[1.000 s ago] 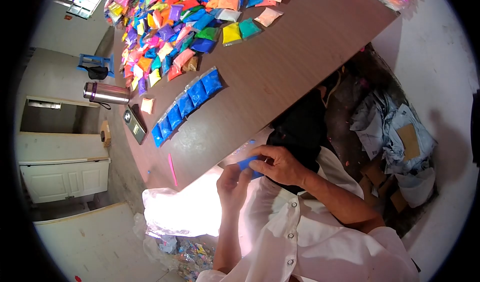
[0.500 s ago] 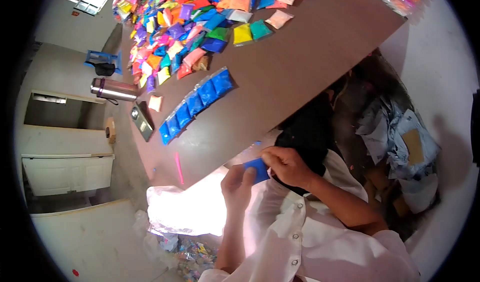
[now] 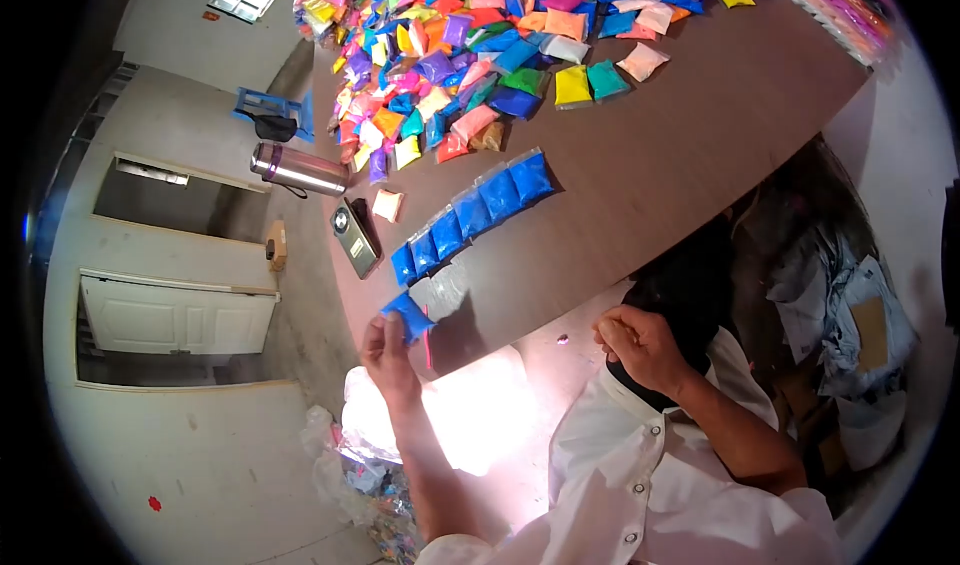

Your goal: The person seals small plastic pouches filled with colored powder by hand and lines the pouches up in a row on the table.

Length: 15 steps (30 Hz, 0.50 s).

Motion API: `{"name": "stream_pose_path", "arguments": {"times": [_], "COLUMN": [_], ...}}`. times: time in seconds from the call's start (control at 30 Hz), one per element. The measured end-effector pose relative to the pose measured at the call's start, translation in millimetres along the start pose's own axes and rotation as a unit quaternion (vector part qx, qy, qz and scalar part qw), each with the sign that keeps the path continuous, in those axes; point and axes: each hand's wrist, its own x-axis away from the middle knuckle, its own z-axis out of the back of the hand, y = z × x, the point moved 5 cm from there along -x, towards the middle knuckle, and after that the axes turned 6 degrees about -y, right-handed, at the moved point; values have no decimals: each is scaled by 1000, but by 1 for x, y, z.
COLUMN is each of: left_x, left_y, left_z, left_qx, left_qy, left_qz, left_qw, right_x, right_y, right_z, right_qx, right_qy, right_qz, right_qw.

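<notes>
My left hand (image 3: 388, 360) pinches a small blue packet (image 3: 407, 319) by its edge, over the table's near left corner. Just beyond it, a slanted row of several blue packets (image 3: 470, 211) in clear film lies on the table. A thin pink stick (image 3: 428, 337) is beside the held packet, partly hidden by it. My right hand (image 3: 642, 349) is in front of my body, below the table edge, with its fingers curled together. Whatever it holds, if anything, is hidden.
A large heap of colourful packets (image 3: 440, 75) covers the table's (image 3: 680, 165) far side. A phone (image 3: 355, 237), a steel flask (image 3: 300, 168) and a pale packet (image 3: 387, 205) stand or lie at the left edge. Crumpled grey bags (image 3: 840, 305) are at right, beyond the table.
My hands have come apart. The left has carried the blue packet left to the table corner beside the row; the right stays closed near my body. The view has shifted.
</notes>
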Motion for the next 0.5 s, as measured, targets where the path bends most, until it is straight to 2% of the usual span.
{"name": "stream_pose_path", "arguments": {"times": [0.1,0.2,0.27,0.5], "left_x": [-30,-59,-77,-102], "left_y": [-2,-13,-20,-31], "left_z": [12,22,24,19], "left_qx": [-21,-52,-78,-82], "left_qy": [10,22,-12,-24], "left_qz": [11,32,44,76], "left_qw": [1000,998,996,993], "right_x": [-1,-2,-2,-6], "right_y": [2,1,3,3], "right_z": [0,0,-1,-1], "right_qx": [-7,49,52,83], "right_qy": [10,12,12,3], "right_qz": [11,4,5,18], "right_qw": [1000,999,999,996]}}
